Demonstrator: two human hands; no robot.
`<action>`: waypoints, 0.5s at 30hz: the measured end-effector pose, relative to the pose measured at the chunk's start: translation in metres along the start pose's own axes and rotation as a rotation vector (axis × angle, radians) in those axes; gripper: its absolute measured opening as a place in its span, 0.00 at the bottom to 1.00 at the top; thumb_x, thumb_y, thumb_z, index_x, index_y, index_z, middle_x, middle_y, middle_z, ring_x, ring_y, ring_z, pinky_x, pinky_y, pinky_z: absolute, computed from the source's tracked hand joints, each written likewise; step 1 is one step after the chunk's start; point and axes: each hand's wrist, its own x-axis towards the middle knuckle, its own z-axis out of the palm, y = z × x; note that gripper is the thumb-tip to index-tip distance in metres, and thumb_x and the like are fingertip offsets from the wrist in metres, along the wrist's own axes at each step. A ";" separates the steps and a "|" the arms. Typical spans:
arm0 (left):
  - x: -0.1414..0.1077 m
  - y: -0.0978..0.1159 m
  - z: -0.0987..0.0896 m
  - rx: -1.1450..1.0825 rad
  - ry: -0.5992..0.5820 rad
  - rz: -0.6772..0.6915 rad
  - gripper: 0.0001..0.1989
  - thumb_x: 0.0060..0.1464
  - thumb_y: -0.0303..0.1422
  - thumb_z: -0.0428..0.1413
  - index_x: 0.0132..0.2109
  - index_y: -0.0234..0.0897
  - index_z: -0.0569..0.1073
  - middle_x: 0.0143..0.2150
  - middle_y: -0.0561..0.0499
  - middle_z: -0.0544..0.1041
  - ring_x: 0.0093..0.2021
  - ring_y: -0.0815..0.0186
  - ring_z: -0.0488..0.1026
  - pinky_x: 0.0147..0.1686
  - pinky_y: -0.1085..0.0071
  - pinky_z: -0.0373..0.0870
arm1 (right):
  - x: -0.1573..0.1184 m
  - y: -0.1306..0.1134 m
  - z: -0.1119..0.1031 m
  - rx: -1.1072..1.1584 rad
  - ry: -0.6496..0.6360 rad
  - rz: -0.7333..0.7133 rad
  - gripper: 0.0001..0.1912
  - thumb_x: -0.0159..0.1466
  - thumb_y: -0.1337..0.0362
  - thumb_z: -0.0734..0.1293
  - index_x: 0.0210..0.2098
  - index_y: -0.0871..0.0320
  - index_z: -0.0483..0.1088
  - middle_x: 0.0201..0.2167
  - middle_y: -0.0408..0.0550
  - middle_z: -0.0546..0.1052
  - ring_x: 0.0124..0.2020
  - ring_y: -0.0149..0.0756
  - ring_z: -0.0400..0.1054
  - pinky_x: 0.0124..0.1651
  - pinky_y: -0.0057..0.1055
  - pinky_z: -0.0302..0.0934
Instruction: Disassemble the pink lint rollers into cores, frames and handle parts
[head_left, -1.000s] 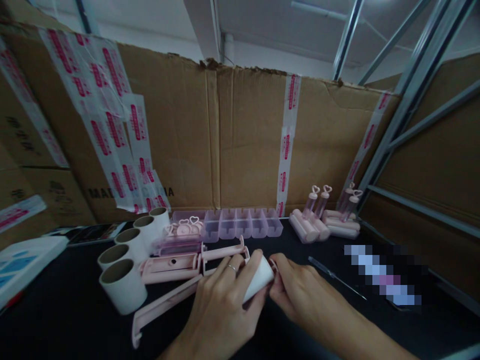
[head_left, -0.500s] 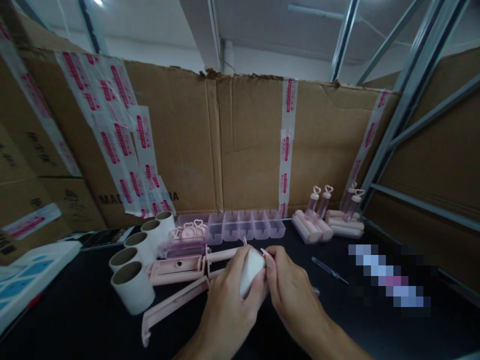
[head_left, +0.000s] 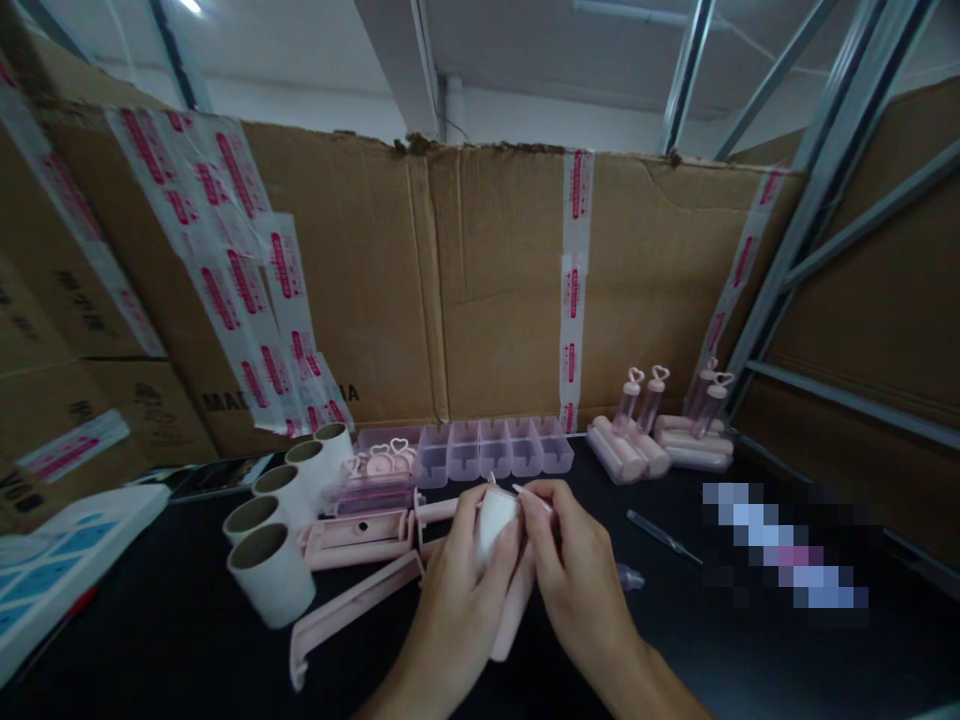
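Observation:
My left hand (head_left: 465, 590) is wrapped round a white roll (head_left: 495, 525) at the front middle. Close beside it on the right, my right hand (head_left: 581, 560) pinches a pale pink plastic piece (head_left: 512, 610), whose lower end hangs down between the two hands. Left of my hands lie a pink frame (head_left: 356, 540) and a long pink strip (head_left: 352, 605). Several white tubes (head_left: 271, 580) stand in a row further left. Behind my hands is a clear purple compartment tray (head_left: 495, 450).
Pink rollers (head_left: 619, 450) with heart-topped tubes stand at the back right. A thin clear tool (head_left: 664, 537) and a small clear piece (head_left: 630, 577) lie right of my hands. A white tray with blue sections (head_left: 64, 560) is far left; a cardboard wall (head_left: 360, 270) rises behind.
My hands have moved slightly apart, and the white roll has shifted a little left. The pink piece now shows below and between my hands.

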 end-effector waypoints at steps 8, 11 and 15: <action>-0.002 -0.011 0.004 -0.089 0.028 -0.041 0.24 0.69 0.40 0.48 0.68 0.43 0.58 0.67 0.43 0.70 0.67 0.55 0.69 0.63 0.56 0.69 | -0.004 0.005 0.014 0.349 -0.023 0.255 0.17 0.74 0.50 0.57 0.43 0.56 0.68 0.36 0.46 0.78 0.37 0.38 0.74 0.38 0.30 0.67; -0.001 -0.012 0.007 -0.103 0.075 -0.053 0.22 0.69 0.38 0.47 0.67 0.43 0.57 0.64 0.42 0.72 0.60 0.56 0.74 0.58 0.59 0.73 | -0.015 0.002 0.025 0.272 -0.023 0.272 0.17 0.74 0.50 0.56 0.41 0.56 0.67 0.36 0.48 0.78 0.38 0.39 0.74 0.40 0.32 0.67; 0.004 -0.011 0.008 -0.188 0.044 -0.103 0.18 0.68 0.38 0.48 0.62 0.43 0.61 0.57 0.46 0.76 0.55 0.59 0.77 0.56 0.62 0.73 | -0.019 0.001 0.029 0.098 -0.015 0.273 0.18 0.75 0.50 0.53 0.39 0.55 0.63 0.32 0.49 0.77 0.33 0.40 0.74 0.36 0.33 0.64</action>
